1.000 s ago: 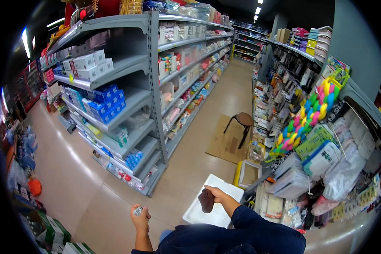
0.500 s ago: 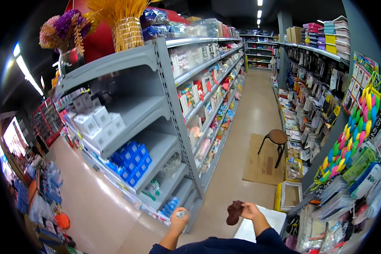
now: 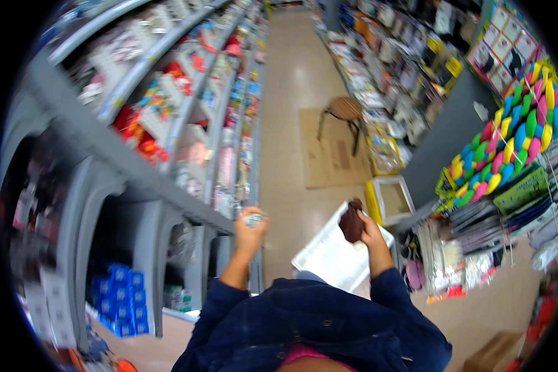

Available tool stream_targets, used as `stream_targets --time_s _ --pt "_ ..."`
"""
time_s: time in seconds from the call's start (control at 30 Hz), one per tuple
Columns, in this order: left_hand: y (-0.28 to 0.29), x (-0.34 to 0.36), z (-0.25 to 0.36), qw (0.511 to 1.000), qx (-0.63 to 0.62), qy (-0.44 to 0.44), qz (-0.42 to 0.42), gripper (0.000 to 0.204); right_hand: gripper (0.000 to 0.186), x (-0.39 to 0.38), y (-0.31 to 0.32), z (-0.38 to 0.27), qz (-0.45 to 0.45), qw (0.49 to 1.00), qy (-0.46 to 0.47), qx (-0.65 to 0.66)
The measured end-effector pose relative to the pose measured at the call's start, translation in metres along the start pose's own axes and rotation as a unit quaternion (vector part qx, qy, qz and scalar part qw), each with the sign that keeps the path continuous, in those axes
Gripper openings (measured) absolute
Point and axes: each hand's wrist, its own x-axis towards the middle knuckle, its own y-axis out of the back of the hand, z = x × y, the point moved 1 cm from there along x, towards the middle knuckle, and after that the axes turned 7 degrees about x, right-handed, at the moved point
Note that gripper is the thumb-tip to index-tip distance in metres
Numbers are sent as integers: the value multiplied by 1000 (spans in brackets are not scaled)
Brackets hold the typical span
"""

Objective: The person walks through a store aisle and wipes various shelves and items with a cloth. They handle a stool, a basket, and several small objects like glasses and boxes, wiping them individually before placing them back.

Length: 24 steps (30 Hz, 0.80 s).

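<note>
My left hand is closed round a small, crumpled, silvery-clear thing; blur hides what kind it is. On the other side, the fingers of my right hand pinch a limp dark brown piece of cloth, sock-like in shape, which hangs from them. Below it is a shallow white plastic bin; the cloth and my right hand hide part of its far right side. The left hand is nearest the end of the grey shelf unit.
Grey shelving with packaged goods lines the left; blue boxes sit on its end shelves. Ahead, a round brown stool stands by flattened cardboard. A white-and-yellow box and a colourful braided hanging are at right.
The view has tilted downward and turned right, bringing my torso and more of the white bin into sight. Both hands keep their hold; the brown cloth now hangs over the bin's far part.
</note>
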Motion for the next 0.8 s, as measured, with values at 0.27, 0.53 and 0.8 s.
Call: stream_targets --time_s 0.27,0.53,0.8 --pt "47 46 -39 982 -68 150 94 18 41 84 5 -29 90 987 110 81" --pt "8 122 -106 979 45 199 -12 16 41 27 124 -18 212 944 200 156" --pt "-96 246 -150 954 34 194 -227 16 37 -36 130 -43 164 909 296 245"
